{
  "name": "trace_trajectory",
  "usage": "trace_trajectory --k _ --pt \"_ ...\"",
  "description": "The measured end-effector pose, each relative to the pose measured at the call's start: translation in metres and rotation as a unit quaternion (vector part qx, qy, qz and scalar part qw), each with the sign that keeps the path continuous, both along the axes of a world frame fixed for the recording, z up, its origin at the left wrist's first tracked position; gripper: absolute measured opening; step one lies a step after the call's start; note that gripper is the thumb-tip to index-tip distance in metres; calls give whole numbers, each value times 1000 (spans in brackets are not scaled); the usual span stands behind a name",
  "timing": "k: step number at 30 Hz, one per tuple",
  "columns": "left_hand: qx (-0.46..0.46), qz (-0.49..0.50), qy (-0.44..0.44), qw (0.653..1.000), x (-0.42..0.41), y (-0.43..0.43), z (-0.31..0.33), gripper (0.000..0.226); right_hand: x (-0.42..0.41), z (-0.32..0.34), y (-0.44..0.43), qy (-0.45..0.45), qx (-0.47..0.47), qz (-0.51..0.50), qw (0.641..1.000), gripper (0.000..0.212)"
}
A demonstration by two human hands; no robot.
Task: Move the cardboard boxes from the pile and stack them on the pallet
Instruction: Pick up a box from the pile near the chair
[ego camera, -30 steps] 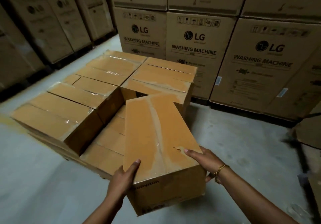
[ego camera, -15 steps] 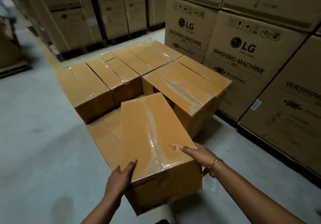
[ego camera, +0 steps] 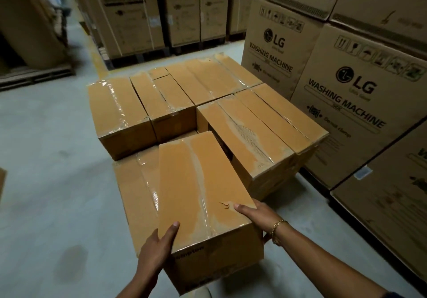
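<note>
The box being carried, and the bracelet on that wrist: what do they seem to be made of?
The carried box looks like brown cardboard with a matte finish. A glossy clear tape strip runs down its top and catches the light. The bracelet looks like a gold-coloured metal chain with small shiny links. Whether it is real gold cannot be told.

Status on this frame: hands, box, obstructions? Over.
Left hand grips carried box at near-left corner, right hand on its right edge. Box poised by low front gap in stacked boxes. Gap looks unobstructed.
</note>
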State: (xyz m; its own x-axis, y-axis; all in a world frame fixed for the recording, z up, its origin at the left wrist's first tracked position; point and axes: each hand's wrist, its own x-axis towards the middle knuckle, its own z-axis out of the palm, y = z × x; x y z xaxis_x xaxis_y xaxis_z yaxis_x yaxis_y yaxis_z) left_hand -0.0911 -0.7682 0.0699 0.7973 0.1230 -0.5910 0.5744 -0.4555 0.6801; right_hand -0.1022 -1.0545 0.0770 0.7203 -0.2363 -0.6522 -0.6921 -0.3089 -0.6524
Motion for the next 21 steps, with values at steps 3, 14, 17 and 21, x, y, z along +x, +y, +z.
trace_trajectory --k 3,14,17,21 --pt "9 13 17 1000 1 -19 -5 86 11 -2 -17 -14 5 26 1000 54" --pt "21 75 -16 997 -8 -89 -33 117 34 -24 -96 -29 33 87 995 32" --pt "35 81 -14 996 -14 -99 -53 122 31 -38 -110 -25 38 88 995 38" --pt "42 76 -2 996 -22 -119 -66 112 23 -53 -126 -32 25 96 995 56"
